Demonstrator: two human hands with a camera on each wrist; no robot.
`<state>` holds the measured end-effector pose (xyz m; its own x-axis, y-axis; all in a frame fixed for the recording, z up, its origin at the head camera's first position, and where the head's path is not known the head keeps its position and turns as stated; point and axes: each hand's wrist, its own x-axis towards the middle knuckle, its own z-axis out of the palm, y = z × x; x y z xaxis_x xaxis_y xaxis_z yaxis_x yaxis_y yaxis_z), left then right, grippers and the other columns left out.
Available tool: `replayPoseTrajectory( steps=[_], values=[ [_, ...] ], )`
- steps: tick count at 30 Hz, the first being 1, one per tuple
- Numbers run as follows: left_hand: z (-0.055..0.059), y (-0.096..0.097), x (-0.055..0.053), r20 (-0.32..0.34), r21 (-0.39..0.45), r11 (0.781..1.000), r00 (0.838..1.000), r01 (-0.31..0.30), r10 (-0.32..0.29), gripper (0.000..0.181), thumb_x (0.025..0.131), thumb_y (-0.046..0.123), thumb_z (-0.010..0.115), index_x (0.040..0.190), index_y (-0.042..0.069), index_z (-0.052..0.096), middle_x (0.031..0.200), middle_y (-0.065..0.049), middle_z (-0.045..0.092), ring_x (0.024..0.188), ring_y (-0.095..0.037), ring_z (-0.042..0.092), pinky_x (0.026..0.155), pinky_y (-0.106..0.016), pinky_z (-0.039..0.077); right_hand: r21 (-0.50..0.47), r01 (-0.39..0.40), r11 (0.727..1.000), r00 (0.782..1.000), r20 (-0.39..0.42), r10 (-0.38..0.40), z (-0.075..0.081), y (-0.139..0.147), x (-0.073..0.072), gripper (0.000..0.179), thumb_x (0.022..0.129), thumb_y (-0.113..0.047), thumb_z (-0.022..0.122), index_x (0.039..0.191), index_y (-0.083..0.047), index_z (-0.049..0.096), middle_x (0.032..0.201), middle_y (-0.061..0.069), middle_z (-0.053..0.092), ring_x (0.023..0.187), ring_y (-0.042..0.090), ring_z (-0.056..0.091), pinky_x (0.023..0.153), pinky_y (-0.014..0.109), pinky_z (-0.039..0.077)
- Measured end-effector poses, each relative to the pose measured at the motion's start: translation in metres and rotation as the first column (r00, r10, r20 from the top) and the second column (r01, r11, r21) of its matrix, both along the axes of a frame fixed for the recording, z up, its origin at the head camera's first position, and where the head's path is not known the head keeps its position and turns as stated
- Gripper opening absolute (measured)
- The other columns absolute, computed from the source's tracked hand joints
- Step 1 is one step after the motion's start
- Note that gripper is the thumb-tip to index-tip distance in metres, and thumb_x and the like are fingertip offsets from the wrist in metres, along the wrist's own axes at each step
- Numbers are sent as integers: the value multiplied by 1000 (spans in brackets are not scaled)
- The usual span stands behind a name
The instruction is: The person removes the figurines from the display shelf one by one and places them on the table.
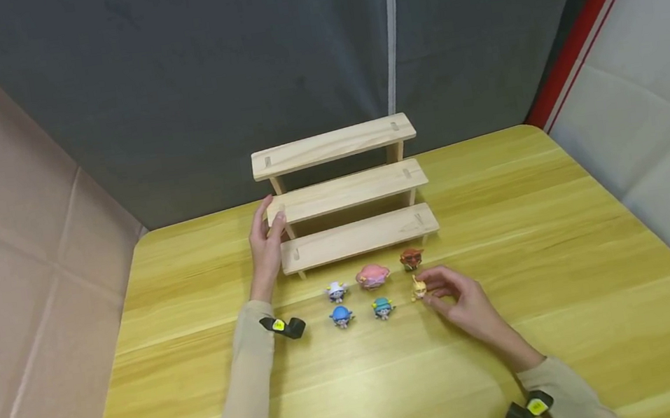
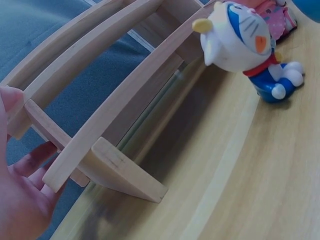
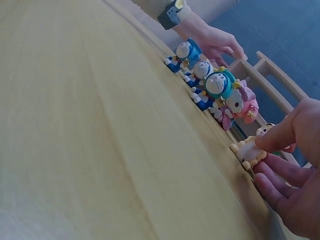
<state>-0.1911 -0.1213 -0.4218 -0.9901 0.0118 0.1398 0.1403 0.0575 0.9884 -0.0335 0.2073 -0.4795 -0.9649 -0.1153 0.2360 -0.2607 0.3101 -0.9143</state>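
Note:
My left hand [image 1: 265, 246] holds the left end of a three-tier wooden display stand [image 1: 348, 192], its thumb on the middle tier. In the left wrist view, the other fingers [image 2: 37, 162] reach past the stand's end. My right hand [image 1: 464, 301] pinches a small yellow figurine [image 1: 418, 288] between thumb and fingers; its base is at the tabletop in the right wrist view. Left of it sit a teal-hatted figurine [image 1: 383, 308], a blue-hatted figurine [image 1: 341, 317], a white-hatted figurine [image 1: 336, 292] and a pink figurine [image 1: 373, 276]. A red figurine [image 1: 411, 259] sits just behind the yellow one.
The stand is on a wood-grain table [image 1: 538, 210], near its back edge, before a dark grey curtain [image 1: 197, 79]. A pale padded wall [image 1: 20, 279] rises at the left; a white panel with red trim [image 1: 660, 74] stands at the right.

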Motion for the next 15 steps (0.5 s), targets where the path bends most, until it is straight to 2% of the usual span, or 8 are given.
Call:
replayPoseTrajectory(
  steps=[3,6,10,12,13,15],
  values=[
    [0,-1,0,-4,5,1000,1000,-1,1,51,106,16,54,155,12,41,135,-13,56,92,-13,55,89,-48,51,-19,-4,1000,1000,-6,4,0,-1,-1,41,81,16,73,119,3,65,115,21,70,98,15,69,83,22,59],
    [1,-1,0,0,0,1000,1000,7,-7,52,106,17,53,156,11,39,139,-17,54,94,-16,55,94,-54,50,-34,-1,999,1000,-7,1,1,0,0,44,81,16,73,121,4,63,116,23,69,99,15,69,83,21,59],
    [2,-5,1,28,-34,999,999,20,-19,52,107,19,51,157,13,38,146,-17,51,97,-14,56,95,-46,53,-56,18,998,1000,14,-18,6,1,1,47,83,12,74,126,4,58,119,23,67,101,22,68,84,21,59],
    [2,-8,1,51,-54,998,998,42,-39,52,107,22,50,158,16,37,142,-18,53,99,-16,58,93,-42,53,-62,43,997,999,34,-40,8,2,1,48,85,8,74,129,4,56,120,23,65,101,27,67,85,21,58],
    [3,-10,2,66,-67,996,996,56,-52,52,108,23,50,158,17,37,141,-18,53,102,-19,58,91,-43,53,-61,55,997,998,45,-53,9,3,2,48,86,6,74,131,4,55,121,23,65,102,28,66,86,21,57],
    [1,-16,3,85,-91,991,992,97,-89,52,108,24,48,159,18,35,142,-20,53,111,-27,59,96,-47,52,-48,85,995,995,64,-82,12,5,2,48,89,2,73,132,3,53,122,24,64,102,27,65,87,19,56]
  ],
)
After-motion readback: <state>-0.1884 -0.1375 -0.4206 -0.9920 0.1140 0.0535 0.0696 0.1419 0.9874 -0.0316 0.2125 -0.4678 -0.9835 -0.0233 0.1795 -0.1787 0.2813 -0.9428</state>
